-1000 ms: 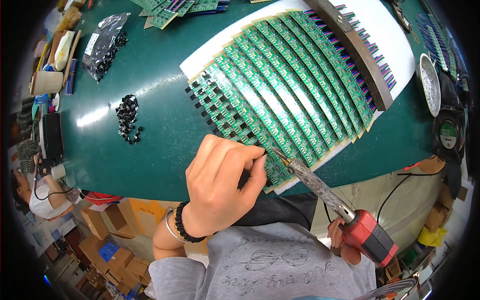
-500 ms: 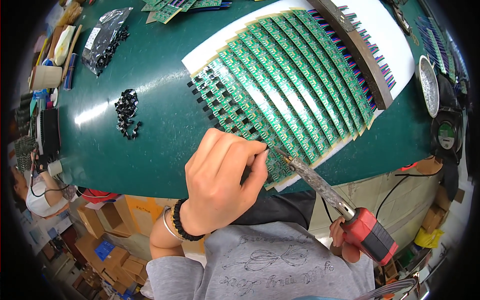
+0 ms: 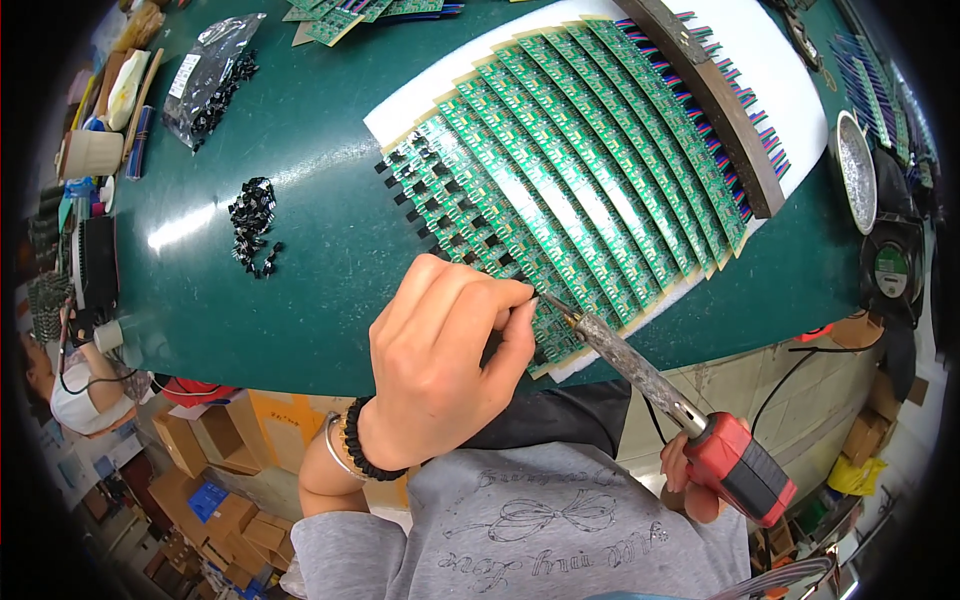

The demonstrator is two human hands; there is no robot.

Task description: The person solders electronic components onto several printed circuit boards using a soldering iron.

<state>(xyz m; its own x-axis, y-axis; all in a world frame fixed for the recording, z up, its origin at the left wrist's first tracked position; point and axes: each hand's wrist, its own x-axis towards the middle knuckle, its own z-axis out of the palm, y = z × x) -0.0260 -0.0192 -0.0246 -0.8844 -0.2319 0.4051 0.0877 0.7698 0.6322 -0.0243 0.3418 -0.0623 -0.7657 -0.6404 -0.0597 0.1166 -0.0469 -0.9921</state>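
Note:
Several green circuit boards (image 3: 590,190) lie overlapped in rows on a white foam sheet (image 3: 790,60). Along the nearest left board sit small black components (image 3: 462,222). My left hand (image 3: 440,350) is closed in a pinch over that board, its thumb and forefinger on a small black component (image 3: 532,294) mostly hidden by the fingertips. In my right hand (image 3: 688,485) is a soldering iron (image 3: 650,385) with a red and black handle, its metal tip pointing at the board right beside my left fingertips.
A loose heap of black components (image 3: 253,225) lies left on the green table (image 3: 320,290), below a clear plastic bag (image 3: 212,75) of more. A dark bar (image 3: 715,105) presses across the boards' wired ends. At right stand a metal dish (image 3: 856,172) and a fan (image 3: 892,270).
The soldering iron's tip has shifted slightly left and up, closer to my left fingertips. My left hand holds nearly the same place.

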